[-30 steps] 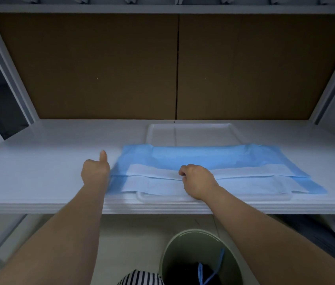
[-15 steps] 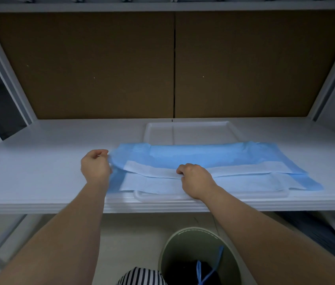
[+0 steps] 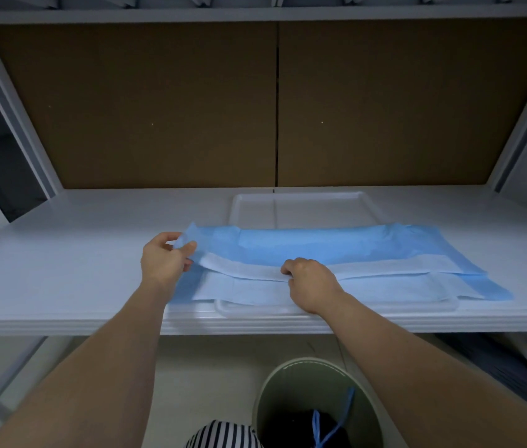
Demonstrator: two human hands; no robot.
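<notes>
A blue and white disposable sheet (image 3: 320, 250) lies folded over a white plastic tray (image 3: 300, 206) on the white shelf (image 3: 61, 253). My left hand (image 3: 165, 260) pinches the sheet's left corner between thumb and fingers and lifts it slightly off the shelf. My right hand (image 3: 310, 286) has its fingers curled on the white folded edge near the sheet's middle front, holding it against the tray. The tray's front rim (image 3: 336, 307) shows under the sheet at the shelf's edge.
Brown board (image 3: 275, 105) closes the back of the shelf bay, with grey uprights on both sides. Below the shelf stands a pale green bin (image 3: 275, 396) holding dark contents and a blue cord. Striped fabric (image 3: 223, 434) shows at the bottom edge.
My left hand moved from a thumb-up fist beside the sheet onto its left corner, took hold of it and raised it. My right hand stayed in place on the folded edge.
</notes>
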